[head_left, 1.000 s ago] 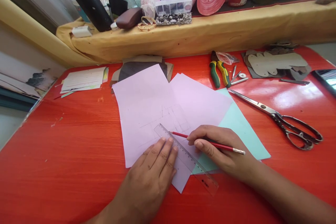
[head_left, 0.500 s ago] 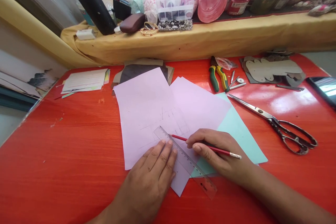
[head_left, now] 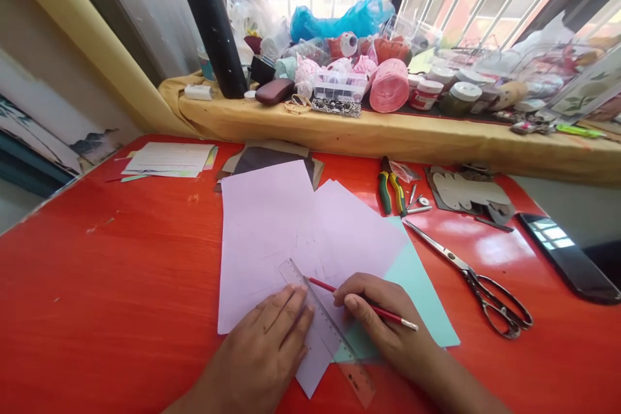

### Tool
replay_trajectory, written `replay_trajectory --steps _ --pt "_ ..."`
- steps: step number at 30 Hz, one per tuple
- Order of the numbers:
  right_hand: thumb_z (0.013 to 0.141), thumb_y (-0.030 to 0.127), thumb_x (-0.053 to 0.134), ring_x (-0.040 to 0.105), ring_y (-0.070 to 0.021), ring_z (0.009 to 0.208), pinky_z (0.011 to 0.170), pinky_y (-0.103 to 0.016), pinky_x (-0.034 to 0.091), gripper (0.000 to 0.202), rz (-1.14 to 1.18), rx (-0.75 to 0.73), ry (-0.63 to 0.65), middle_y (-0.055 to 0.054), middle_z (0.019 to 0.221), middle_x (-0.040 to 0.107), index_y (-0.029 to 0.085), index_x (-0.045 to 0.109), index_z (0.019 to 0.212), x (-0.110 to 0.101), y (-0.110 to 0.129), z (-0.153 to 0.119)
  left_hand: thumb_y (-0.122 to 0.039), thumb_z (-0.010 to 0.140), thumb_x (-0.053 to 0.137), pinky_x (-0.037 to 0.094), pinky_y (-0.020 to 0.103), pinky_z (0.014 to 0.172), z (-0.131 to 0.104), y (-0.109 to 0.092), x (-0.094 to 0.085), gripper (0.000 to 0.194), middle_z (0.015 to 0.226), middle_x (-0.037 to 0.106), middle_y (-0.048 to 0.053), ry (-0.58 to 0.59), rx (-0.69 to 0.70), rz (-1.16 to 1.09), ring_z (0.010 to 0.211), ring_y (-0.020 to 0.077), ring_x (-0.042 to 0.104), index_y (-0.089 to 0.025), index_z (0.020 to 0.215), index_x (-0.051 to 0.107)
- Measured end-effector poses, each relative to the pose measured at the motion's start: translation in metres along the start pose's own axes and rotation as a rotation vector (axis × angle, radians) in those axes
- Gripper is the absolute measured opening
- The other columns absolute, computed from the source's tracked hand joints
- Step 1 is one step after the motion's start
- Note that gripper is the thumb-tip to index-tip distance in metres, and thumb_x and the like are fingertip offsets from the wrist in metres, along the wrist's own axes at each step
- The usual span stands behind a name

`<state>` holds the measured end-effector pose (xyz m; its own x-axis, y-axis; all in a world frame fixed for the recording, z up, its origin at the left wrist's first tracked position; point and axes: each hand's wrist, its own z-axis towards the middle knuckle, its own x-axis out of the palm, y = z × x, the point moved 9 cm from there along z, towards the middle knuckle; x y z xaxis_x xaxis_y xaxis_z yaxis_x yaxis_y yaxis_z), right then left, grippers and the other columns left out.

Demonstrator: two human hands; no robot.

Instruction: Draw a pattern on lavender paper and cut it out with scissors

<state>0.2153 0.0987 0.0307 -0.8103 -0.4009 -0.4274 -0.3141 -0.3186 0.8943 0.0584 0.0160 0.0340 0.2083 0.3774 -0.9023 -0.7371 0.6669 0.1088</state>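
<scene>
My left hand point(head_left: 272, 336) lies flat with fingers stretched out, pressing a clear plastic ruler point(head_left: 326, 322) onto lilac paper point(head_left: 262, 220). The ruler runs diagonally, its lower end past the paper's edge over the red table. In my right hand point(head_left: 383, 317) is a red pencil point(head_left: 385, 314) with a white eraser end, pinched between thumb and fingers. The pencil's tip rests at the ruler's upper edge. Faint pencil lines show on the lilac paper. A second lilac sheet point(head_left: 356, 233) and a mint-green sheet point(head_left: 429, 297) lie partly underneath, to the right.
Large scissors point(head_left: 470, 272) lie right of the sheets, with a phone point(head_left: 567, 259) farther right. Behind are green-yellow pliers point(head_left: 391, 187), grey cut pieces point(head_left: 470, 191) and a stack of paper slips point(head_left: 165, 160). A cloth-covered sill point(head_left: 339, 132) holds a black flask point(head_left: 216, 45) and several jars.
The view has tilted up, bringing the window and flask top into sight. The hands, ruler and pencil keep nearly the same places on the paper.
</scene>
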Motion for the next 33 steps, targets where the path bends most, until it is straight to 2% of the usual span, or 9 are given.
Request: replay_trajectory --steps 4,11,25,33 --pt "0.120 0.051 0.048 0.071 -0.0199 0.071 0.067 -0.030 0.053 0.046 0.011 0.004 -0.002 -0.003 0.079 0.076 0.023 0.075 0.096 0.002 -0.002 -0.001 -0.017 0.115 0.046 0.058 0.039 0.108 0.001 0.001 -0.002 0.035 0.141 0.080 0.013 -0.039 -0.043 -0.012 0.128 0.0270 0.078 -0.012 0.137 0.072" --pt "0.121 0.048 0.048 0.069 -0.0186 0.068 0.065 -0.029 0.050 0.048 0.033 -0.009 -0.053 -0.002 0.076 0.075 0.023 0.072 0.088 -0.002 -0.003 -0.003 -0.016 0.116 0.042 0.060 0.040 0.106 0.005 -0.002 -0.004 0.035 0.137 0.081 0.014 -0.033 -0.025 0.014 0.125 0.0276 0.079 -0.010 0.136 0.070" --pt "0.120 0.045 0.050 0.069 -0.0171 0.063 0.062 -0.027 0.051 0.046 0.036 -0.021 -0.123 0.000 0.071 0.074 0.024 0.076 0.089 -0.007 -0.007 -0.007 -0.016 0.114 0.045 0.054 0.043 0.112 -0.002 -0.003 0.006 0.035 0.141 0.079 0.016 -0.018 -0.040 -0.005 0.130 0.0293 0.076 -0.008 0.139 0.069" --pt "0.121 0.044 0.050 0.065 -0.0163 0.058 0.058 -0.028 0.048 0.049 0.055 -0.023 -0.182 0.001 0.065 0.070 0.023 0.074 0.083 -0.012 -0.007 -0.011 -0.016 0.115 0.046 0.052 0.042 0.114 -0.003 -0.003 0.002 0.036 0.143 0.079 0.015 -0.013 -0.040 -0.013 0.132 0.0289 0.075 -0.008 0.141 0.069"
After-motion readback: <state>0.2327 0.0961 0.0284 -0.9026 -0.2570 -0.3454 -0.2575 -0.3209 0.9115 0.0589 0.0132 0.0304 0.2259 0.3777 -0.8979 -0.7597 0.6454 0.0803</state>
